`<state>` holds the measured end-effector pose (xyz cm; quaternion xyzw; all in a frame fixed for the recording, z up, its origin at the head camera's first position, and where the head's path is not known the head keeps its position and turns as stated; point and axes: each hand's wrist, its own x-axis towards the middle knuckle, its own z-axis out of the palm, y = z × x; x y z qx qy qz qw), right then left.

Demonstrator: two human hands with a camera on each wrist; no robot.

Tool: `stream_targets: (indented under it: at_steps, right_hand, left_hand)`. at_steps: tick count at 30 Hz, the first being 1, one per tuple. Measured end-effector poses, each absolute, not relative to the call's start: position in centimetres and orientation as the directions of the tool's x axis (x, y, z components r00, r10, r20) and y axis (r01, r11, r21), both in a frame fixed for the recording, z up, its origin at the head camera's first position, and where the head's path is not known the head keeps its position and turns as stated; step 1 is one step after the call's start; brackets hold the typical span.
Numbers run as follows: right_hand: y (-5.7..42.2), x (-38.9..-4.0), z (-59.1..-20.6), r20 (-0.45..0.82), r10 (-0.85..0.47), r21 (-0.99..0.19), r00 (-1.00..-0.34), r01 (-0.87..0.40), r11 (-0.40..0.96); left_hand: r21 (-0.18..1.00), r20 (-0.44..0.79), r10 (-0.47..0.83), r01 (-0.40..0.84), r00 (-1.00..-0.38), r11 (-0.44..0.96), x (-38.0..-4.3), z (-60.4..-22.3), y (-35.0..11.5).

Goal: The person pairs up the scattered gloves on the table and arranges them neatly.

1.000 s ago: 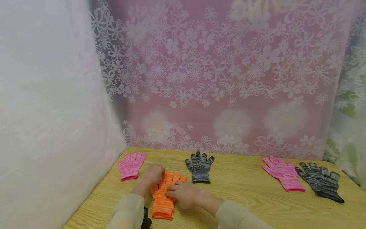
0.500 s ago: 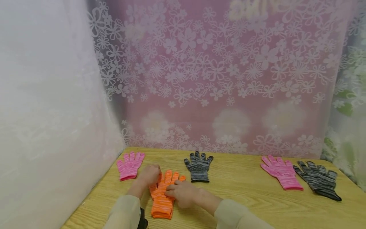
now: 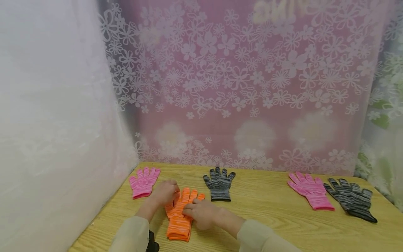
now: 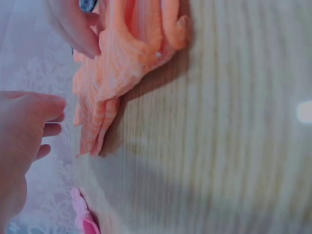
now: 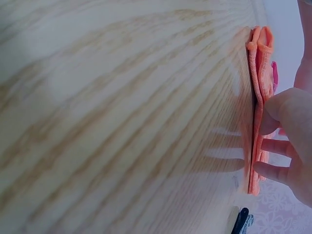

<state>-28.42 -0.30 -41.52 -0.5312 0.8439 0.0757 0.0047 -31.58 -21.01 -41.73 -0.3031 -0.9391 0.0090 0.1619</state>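
At near left of centre: orange gloves [image 3: 178, 224], apparently a stacked pair, laid fingers-far. Right hand [image 3: 204, 213] rested on them, fingers relaxed; left hand [image 3: 165, 193] loosely bent alongside, nothing held. Layers could be skewed by a sideways drag. Beneath: wood-grained table [image 3: 258, 227]. Left: whitish sheeting [image 3: 63, 122]. Far: flower-printed pink curtain [image 3: 267, 87].

A small curtained-off booth around a wood-grain table [image 3: 264, 220]; whether it stands in a home or a workplace cannot be told. A pink sheet printed with white flowers [image 3: 214, 80] hangs behind the table's far edge, a whitish sheet [image 3: 59, 112] runs along its left edge, and a green-leafed sheet [image 3: 385, 119] hangs beyond the far right corner
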Motion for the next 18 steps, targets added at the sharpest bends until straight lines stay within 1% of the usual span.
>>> stream_targets:
  at_steps: [4,8,10,14,18]
  right_hand:
    - [-0.3,-28.7,-41.8,-0.067,-0.899,0.112,-0.434,-0.898,0.425]
    - [-0.3,-28.9,-41.9,-0.064,-0.901,0.090,-0.429,-0.902,0.422]
    - [-0.4,-28.9,-41.8,-0.066,-0.902,0.082,-0.428,-0.903,0.422]
    - [-0.4,-28.8,-41.7,-0.072,-0.902,0.084,-0.425,-0.904,0.419]
    - [-0.3,-28.7,-41.6,-0.073,-0.907,0.089,-0.414,-0.909,0.407]
  left_hand:
    - [-0.122,0.218,0.639,0.629,-0.738,0.768,-31.0,-41.4,-20.9]
    - [-0.100,0.161,0.636,0.628,-0.755,0.772,-30.5,-41.4,-20.8]
    - [-0.082,0.162,0.622,0.618,-0.766,0.782,-30.4,-41.3,-20.8]
    - [-0.090,0.181,0.609,0.603,-0.772,0.792,-30.7,-41.4,-20.7]
    - [-0.086,0.223,0.582,0.579,-0.782,0.810,-31.5,-41.3,-20.1]
